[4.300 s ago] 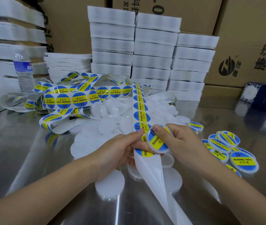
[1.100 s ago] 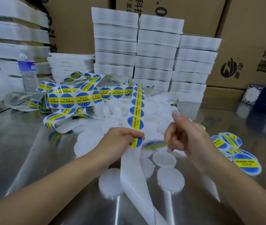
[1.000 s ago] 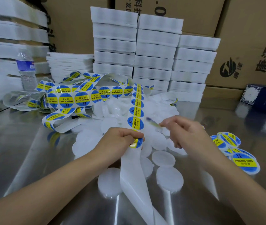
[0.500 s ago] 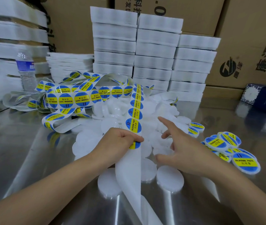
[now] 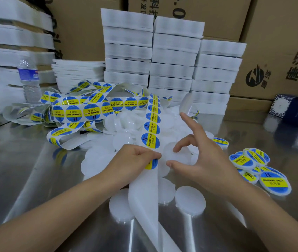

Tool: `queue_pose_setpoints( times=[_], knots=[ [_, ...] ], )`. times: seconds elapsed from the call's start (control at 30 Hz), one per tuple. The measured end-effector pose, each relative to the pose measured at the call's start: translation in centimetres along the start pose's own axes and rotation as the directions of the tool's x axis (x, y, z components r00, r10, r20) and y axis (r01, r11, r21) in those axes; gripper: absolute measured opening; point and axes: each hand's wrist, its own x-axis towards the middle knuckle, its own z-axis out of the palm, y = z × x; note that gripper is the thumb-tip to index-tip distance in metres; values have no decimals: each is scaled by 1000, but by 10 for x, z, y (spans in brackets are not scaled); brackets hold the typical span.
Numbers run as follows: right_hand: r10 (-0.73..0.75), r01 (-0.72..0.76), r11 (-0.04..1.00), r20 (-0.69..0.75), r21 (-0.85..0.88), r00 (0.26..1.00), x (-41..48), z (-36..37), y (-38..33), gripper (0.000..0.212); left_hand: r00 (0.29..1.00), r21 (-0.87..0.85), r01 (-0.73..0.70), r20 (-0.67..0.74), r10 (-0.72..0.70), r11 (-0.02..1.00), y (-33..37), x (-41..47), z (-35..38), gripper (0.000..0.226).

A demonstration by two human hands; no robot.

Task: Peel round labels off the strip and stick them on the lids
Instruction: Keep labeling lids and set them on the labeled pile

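Observation:
A long strip [image 5: 151, 128] of round blue-and-yellow labels runs from a tangle at the back down to my left hand [image 5: 135, 160]. That hand pinches the strip just above a half-peeled label [image 5: 151, 163]. Bare backing paper [image 5: 144, 197] hangs below it toward me. My right hand [image 5: 200, 159] is over the pile of blank white lids [image 5: 124, 137]. Its thumb and middle finger pinch the edges of one blank lid [image 5: 178, 156] while the index finger points up. Labelled lids [image 5: 253, 166] lie heaped at the right.
Everything sits on a shiny steel table [image 5: 26, 170]. Stacks of white foam trays [image 5: 171, 57] and cardboard boxes [image 5: 280, 42] stand behind. A water bottle [image 5: 29, 79] is at the back left. A blue patterned box [image 5: 297, 110] is at the right. Loose blank lids [image 5: 190, 200] lie near me.
A second ago my right hand held a peeled label in the air; it has since dropped onto the blank lids and closed on one. The label is out of sight. My left hand stayed put.

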Motion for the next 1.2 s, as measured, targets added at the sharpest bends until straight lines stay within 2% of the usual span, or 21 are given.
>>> queue_pose_setpoints(
  times=[0.13,0.2,0.33,0.43,0.5,0.6,0.77,0.87,1.0,1.07,1.1,1.2],
  knots=[
    [0,0,1000,33,3,999,-1,1,-3,89,998,37,-48,42,47,998,-3,0,0,31],
    [-22,22,1000,42,0,999,0,2,-5,90,998,25,-36,49,35,999,-3,0,0,18],
    [-59,59,998,15,9,998,-1,4,-8,88,999,12,-22,26,22,1000,-2,0,1,17],
    [-18,18,997,-7,76,1000,0,4,-7,85,998,-5,-24,52,24,1000,-1,-3,-1,39],
    [28,-28,989,1,146,1000,1,5,-6,88,995,30,-80,58,78,996,-2,-3,-2,43],
    [113,-114,962,20,249,993,2,8,-6,94,984,49,-170,60,167,984,-1,-4,-3,37],
    [212,-212,893,46,397,976,3,9,-5,101,972,44,-205,123,198,978,-1,-7,-2,14],
    [227,-205,886,-3,416,974,4,9,-6,85,976,30,-163,150,156,986,0,-7,-2,18],
    [235,-157,900,-149,406,960,5,3,-8,48,989,62,-67,135,58,996,1,-6,-1,27],
    [303,-204,839,-121,504,945,8,-2,-10,29,993,52,-10,118,4,999,1,-4,-2,31],
    [345,-237,773,-77,588,935,9,-5,-12,26,993,35,17,120,-21,999,1,-4,-2,31],
    [381,-295,577,68,761,922,12,-12,-12,40,986,-14,79,148,-76,997,1,-4,-2,30]
  ],
)
